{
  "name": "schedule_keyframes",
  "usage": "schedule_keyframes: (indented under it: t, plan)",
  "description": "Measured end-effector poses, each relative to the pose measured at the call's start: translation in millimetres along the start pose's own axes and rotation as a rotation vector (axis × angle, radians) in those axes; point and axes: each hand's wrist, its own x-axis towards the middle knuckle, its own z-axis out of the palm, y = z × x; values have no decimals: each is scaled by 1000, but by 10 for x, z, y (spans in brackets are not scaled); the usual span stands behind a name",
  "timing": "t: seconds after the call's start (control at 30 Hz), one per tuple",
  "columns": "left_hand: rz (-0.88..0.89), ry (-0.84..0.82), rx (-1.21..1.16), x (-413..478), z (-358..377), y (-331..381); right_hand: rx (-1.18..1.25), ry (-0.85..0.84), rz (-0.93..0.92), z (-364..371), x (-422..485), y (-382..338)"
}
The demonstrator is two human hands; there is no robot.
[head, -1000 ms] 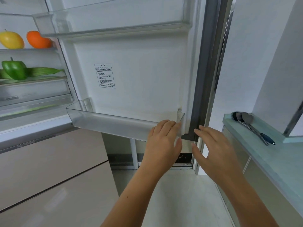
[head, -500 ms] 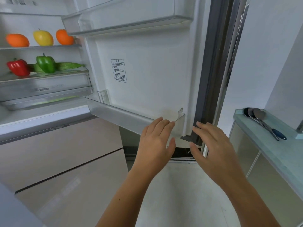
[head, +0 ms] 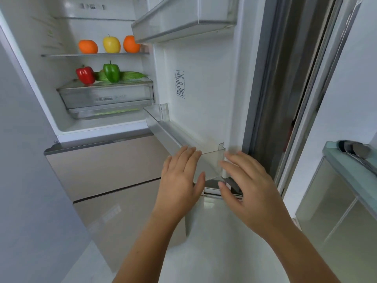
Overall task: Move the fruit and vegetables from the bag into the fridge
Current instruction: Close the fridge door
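Note:
The fridge stands open, its door (head: 204,94) swung out toward me. On the upper shelf lie an orange (head: 88,46), a yellow apple (head: 111,44) and a second orange (head: 130,44). One shelf down stand a red pepper (head: 85,75) and a green pepper (head: 111,72), with a long green vegetable (head: 133,75) behind them. My left hand (head: 179,180) lies with straight fingers against the lower clear door bin (head: 167,133). My right hand (head: 246,186) is spread at the door's lower outer corner, holding nothing. No bag is in view.
Beige drawer fronts (head: 110,164) sit below the fridge compartment. A clear crisper drawer (head: 106,94) is under the peppers. A glass-topped cabinet (head: 350,166) with dark utensils (head: 355,150) stands at the right. A grey wall edge fills the left.
The door has swung further toward the fridge body with both hands on it. The view has turned left, bringing the red pepper, the first orange and more of the interior into sight.

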Motion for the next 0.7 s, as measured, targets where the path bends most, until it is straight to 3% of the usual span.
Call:
schedule_keyframes:
  t: [0.27,0.7]
  plan:
    - [-61,27,90,-275,-467,-375,122,-9,-118,231,145,-532]
    - [-247,-111,277,-516,-1091,-1170,226,-1,-280,511,369,-1389]
